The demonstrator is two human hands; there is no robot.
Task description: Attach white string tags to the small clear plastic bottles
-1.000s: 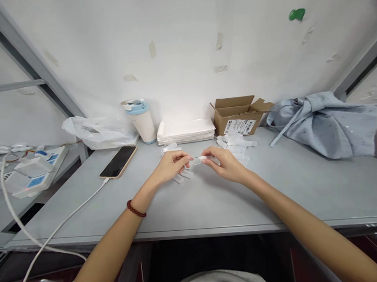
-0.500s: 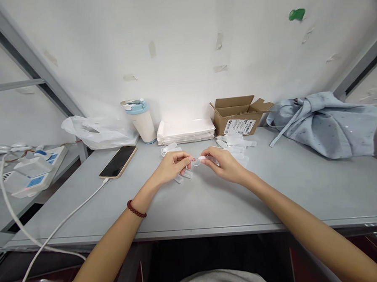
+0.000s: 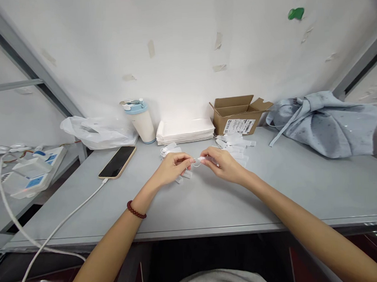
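Over the middle of the desk, my left hand (image 3: pixel 172 168) is closed in a pinch on a thin white cord (image 3: pixel 196 165) that curves in a small loop. Facing it, my right hand (image 3: pixel 221 163) pinches a small white translucent plastic piece (image 3: pixel 201 159), mostly covered by the fingers. The cord spans the short gap between both sets of fingertips. Behind my right hand lies a pile of similar translucent pieces (image 3: pixel 239 143). Several more white pieces (image 3: pixel 170 148) lie behind my left hand, and a few clear ones (image 3: pixel 187 174) show just below it.
Along the wall stand a white plastic bag (image 3: pixel 96 132), a blue-lidded cup (image 3: pixel 142 123), a stack of white packets (image 3: pixel 185 132), an open cardboard box (image 3: pixel 238 119) and a light blue cloth bundle (image 3: pixel 329 127). A phone (image 3: pixel 117 162) with a white cable (image 3: pixel 76 209) lies left.
My left fingertips have shifted very slightly toward my right hand. Both hands keep their pinch, and the view has moved a little.
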